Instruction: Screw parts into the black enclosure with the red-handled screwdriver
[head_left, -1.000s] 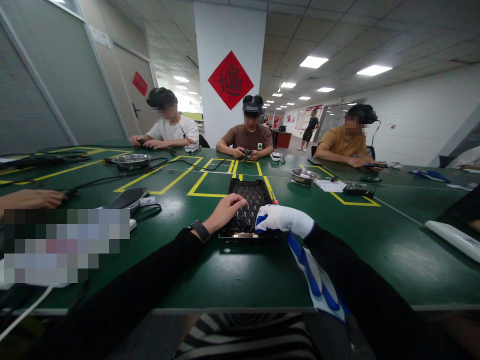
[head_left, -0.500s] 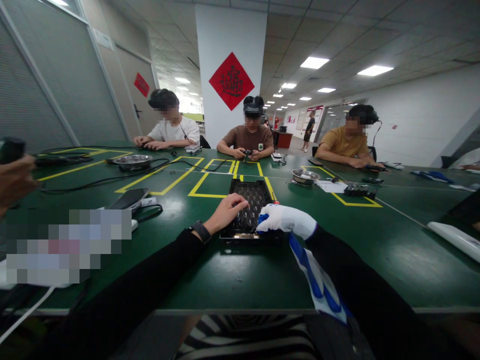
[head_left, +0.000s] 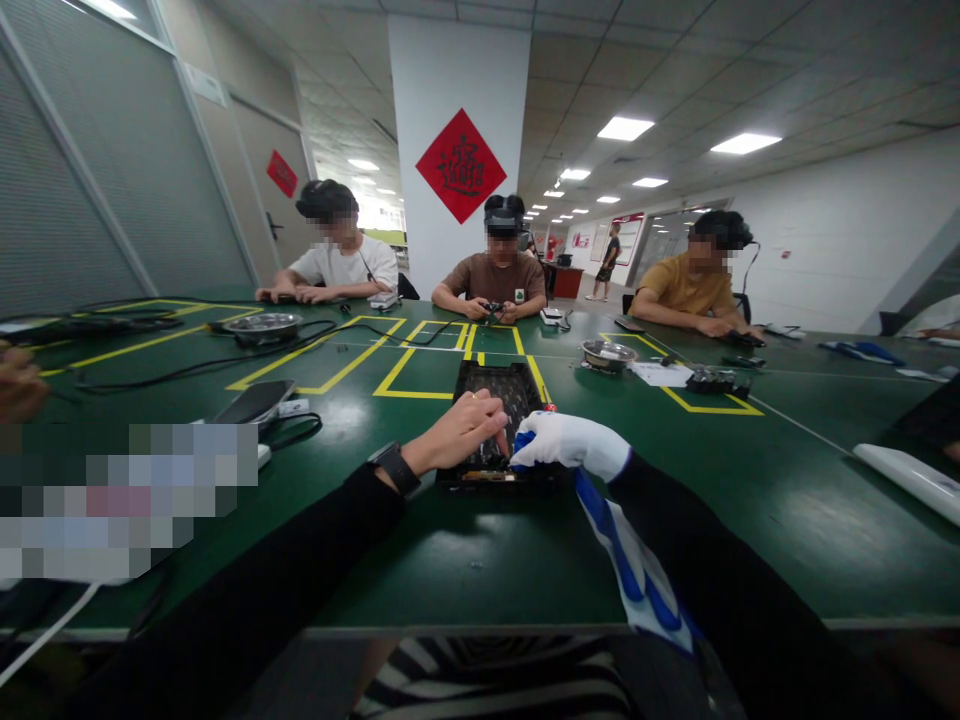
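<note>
A black rectangular casing with an open top lies on the green table in front of me, its inside covered with small light marks. My left hand, bare with a watch at the wrist, reaches over its near left part. The fingers come together and point down beside my right fingertips; whatever is between them is hidden. My right hand wears a white and blue glove and has its fingers curled at the casing's near right part. What they grip cannot be made out. A loose white and blue glove-like cloth hangs below my right wrist.
Metal bowls and a black part stand farther back on the table. A phone and cables lie to the left, a white device to the right. Several people sit around, one hand showing at the left edge.
My left hand has moved right and nearer to me, its fingers turning from lying over the casing to pointing down. My right hand stays nearly in place. The neighbour's hand at left has lowered.
</note>
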